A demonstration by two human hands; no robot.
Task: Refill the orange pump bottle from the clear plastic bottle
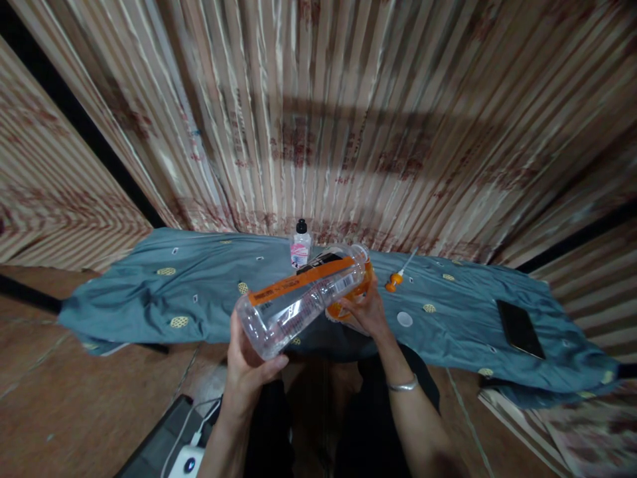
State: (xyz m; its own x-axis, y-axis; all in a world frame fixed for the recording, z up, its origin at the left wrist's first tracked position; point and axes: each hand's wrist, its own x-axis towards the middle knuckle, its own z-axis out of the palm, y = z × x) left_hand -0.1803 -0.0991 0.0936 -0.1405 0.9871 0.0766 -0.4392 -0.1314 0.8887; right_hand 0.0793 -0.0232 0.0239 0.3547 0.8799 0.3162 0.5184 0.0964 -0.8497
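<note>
My left hand (pixel 246 362) is wrapped around the base of a large clear plastic bottle (pixel 293 318) with an orange and black label. The bottle is tilted, its uncapped mouth up to the right. My right hand (pixel 368 309) grips an orange-and-clear container (pixel 337 312), mostly hidden behind the bottle's neck. Whether the mouth touches this container, I cannot tell. Right of that hand lies an orange pump head (pixel 395 281) with a pale tube. Nearer me is a white round disc (pixel 405 319). Behind the bottle stands a small clear bottle (pixel 300 252) with a black cap and pink label.
A blue-green patterned cloth (pixel 209 279) covers the narrow table. Toward its right end rests a dark phone (pixel 520 328). Striped curtains (pixel 318 133) hang close behind. Below at left, a white device (pixel 186 461) with a cable sits on a dark surface.
</note>
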